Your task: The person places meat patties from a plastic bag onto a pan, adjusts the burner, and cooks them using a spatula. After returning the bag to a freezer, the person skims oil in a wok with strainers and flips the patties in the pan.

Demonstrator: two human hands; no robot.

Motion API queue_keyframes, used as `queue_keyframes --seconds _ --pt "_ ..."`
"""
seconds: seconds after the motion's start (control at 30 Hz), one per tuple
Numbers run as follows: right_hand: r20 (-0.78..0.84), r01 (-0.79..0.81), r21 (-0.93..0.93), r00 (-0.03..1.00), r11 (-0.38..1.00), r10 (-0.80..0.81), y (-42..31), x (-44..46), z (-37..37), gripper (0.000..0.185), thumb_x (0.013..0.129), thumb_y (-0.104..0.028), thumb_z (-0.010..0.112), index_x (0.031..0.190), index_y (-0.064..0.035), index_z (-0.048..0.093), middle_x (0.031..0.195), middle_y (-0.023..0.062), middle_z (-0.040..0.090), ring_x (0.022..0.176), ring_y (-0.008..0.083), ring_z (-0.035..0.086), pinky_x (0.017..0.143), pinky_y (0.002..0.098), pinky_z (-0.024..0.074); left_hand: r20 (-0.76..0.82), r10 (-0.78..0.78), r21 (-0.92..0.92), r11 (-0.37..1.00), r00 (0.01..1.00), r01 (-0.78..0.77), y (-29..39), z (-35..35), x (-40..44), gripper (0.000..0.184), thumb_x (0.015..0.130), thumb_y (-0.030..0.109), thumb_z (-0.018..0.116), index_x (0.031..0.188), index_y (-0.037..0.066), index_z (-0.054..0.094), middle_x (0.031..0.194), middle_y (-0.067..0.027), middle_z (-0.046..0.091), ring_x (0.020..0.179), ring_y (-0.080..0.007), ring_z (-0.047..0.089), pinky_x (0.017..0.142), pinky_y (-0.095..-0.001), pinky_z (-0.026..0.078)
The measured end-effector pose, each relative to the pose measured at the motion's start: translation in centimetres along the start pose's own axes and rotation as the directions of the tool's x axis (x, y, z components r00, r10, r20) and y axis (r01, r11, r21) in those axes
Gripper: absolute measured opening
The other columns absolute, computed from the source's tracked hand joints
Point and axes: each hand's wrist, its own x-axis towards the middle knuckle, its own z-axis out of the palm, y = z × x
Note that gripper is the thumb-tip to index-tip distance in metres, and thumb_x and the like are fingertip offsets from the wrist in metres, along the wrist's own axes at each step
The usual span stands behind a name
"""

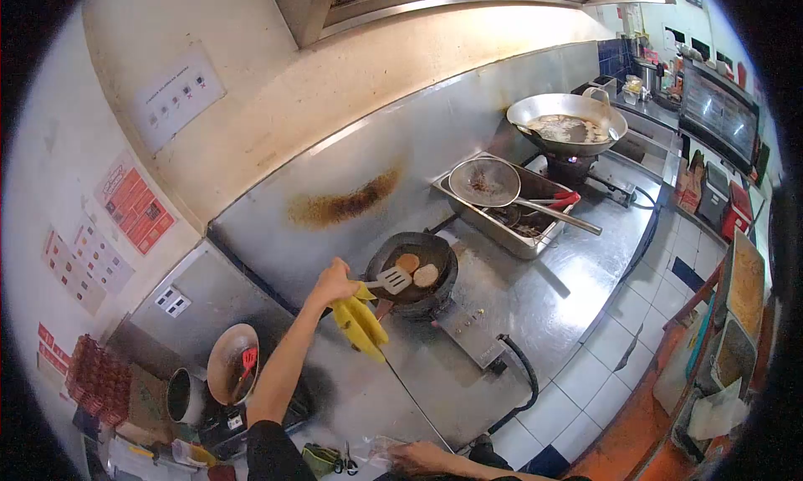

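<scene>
Head view: your left hand, arm outstretched, is gripping the spatula beside two patties in the pan; nearer you than the pan, your right hand is resting, grasp unclear.

I note the left hand gripping a slotted spatula over a dark pan holding two round food pieces; right hand low, near scissors.

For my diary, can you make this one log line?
Left hand: holds slotted spatula over pan; pan: round patties; yellow cloth: by left hand; right hand: hold unclear
</scene>
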Motion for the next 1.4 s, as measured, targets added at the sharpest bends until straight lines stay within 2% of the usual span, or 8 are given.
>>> queue_keyframes --seconds 0.27,0.6,0.67,0.87,1.0,1.1,1.27,1.4 --pt "-0.038 0.037 -0.006 0.999 0.999 -0.037 3.1 2.0 3.5 0.047 0.087 -0.030 0.057 0.132 -0.0192 0.049 0.105 0.0201 0.065 0.091 0.0408 0.064 0.078 0.0504 0.0518 -0.038 -0.086 -0.066 0.994 0.996 0.084 -0.1 1.7 0.1 0.053 0.071 0.027 0.071 0.108 -0.002 0.047 0.103 -0.0263 0.062 0.100 -0.0426 0.061 0.085 -0.0456 0.048" --pt "-0.086 0.027 -0.005 0.996 1.000 -0.028 4.8 3.4 6.1 0.048 0.089 -0.031 0.054 0.135 -0.0206 0.047 0.104 0.0202 0.065 0.091 0.0419 0.063 0.077 0.0514 0.0514 0.189 -0.154 -0.209 0.959 0.970 0.192 -1.0 2.6 2.0 0.063 0.071 0.031 0.073 0.117 -0.004 0.048 0.109 -0.0244 0.060 0.105 -0.0334 0.060 0.088 -0.0392 0.047" --pt "-0.219 0.159 0.079 0.966 0.984 -0.139 6.6 4.3 7.8 0.048 0.088 -0.027 0.054 0.135 -0.0210 0.047 0.104 0.0197 0.066 0.091 0.0419 0.063 0.077 0.0516 0.0512 0.227 -0.158 -0.273 0.937 0.961 0.218 -0.8 4.2 2.0 0.064 0.070 0.031 0.073 0.117 -0.004 0.048 0.109 -0.0234 0.060 0.104 -0.0318 0.060 0.089 -0.0381 0.047" --pt "-0.004 -0.009 -0.014 1.000 1.000 0.009 1.8 1.9 2.9 0.049 0.087 -0.024 0.054 0.135 -0.0191 0.047 0.110 0.0195 0.064 0.094 0.0414 0.062 0.078 0.0506 0.0505 0.037 -0.208 -0.460 0.864 0.977 0.202 -1.8 12.9 2.2 0.061 0.069 0.033 0.074 0.111 -0.003 0.048 0.104 -0.0205 0.059 0.097 -0.0295 0.059 0.086 -0.0370 0.047" --pt "-0.136 0.172 0.106 0.978 0.979 -0.157 1.0 0.4 1.0 0.050 0.087 -0.024 0.055 0.135 -0.0183 0.046 0.111 0.0202 0.063 0.097 0.0408 0.061 0.079 0.0506 0.0502 -0.111 -0.249 -0.507 0.847 0.962 0.160 1.1 13.7 -0.1 0.054 0.072 0.031 0.073 0.108 -0.002 0.047 0.100 -0.0199 0.059 0.095 -0.0301 0.060 0.082 -0.0398 0.046" --pt "0.066 0.065 0.009 0.996 0.998 -0.066 2.0 1.1 1.6 0.049 0.087 -0.024 0.056 0.135 -0.0175 0.046 0.112 0.0194 0.063 0.097 0.0411 0.061 0.082 0.0503 0.0501 -0.129 -0.258 -0.521 0.839 0.957 0.156 0.8 14.9 0.3 0.050 0.074 0.029 0.072 0.106 -0.001 0.047 0.099 -0.0203 0.059 0.095 -0.0325 0.060 0.082 -0.0417 0.046" --pt "-0.251 0.320 -0.082 0.910 0.944 -0.330 7.5 4.1 8.5 0.053 0.086 -0.025 0.057 0.137 -0.0190 0.045 0.119 0.0176 0.061 0.098 0.0410 0.062 0.082 0.0502 0.0509 -0.128 -0.342 -0.520 0.823 0.931 0.231 3.5 14.1 -0.7 0.050 0.076 0.027 0.070 0.109 0.002 0.043 0.101 -0.0204 0.058 0.096 -0.0353 0.060 0.083 -0.0420 0.045" --pt "-0.108 0.129 0.001 0.986 0.992 -0.128 2.1 1.6 2.7 0.052 0.087 -0.028 0.055 0.138 -0.0201 0.044 0.119 0.0179 0.061 0.097 0.0411 0.062 0.081 0.0504 0.0512 -0.268 -0.209 -0.497 0.866 0.941 0.051 0.4 16.6 -1.1 0.050 0.075 0.024 0.071 0.110 0.003 0.042 0.101 -0.0200 0.058 0.094 -0.0357 0.059 0.083 -0.0425 0.045"
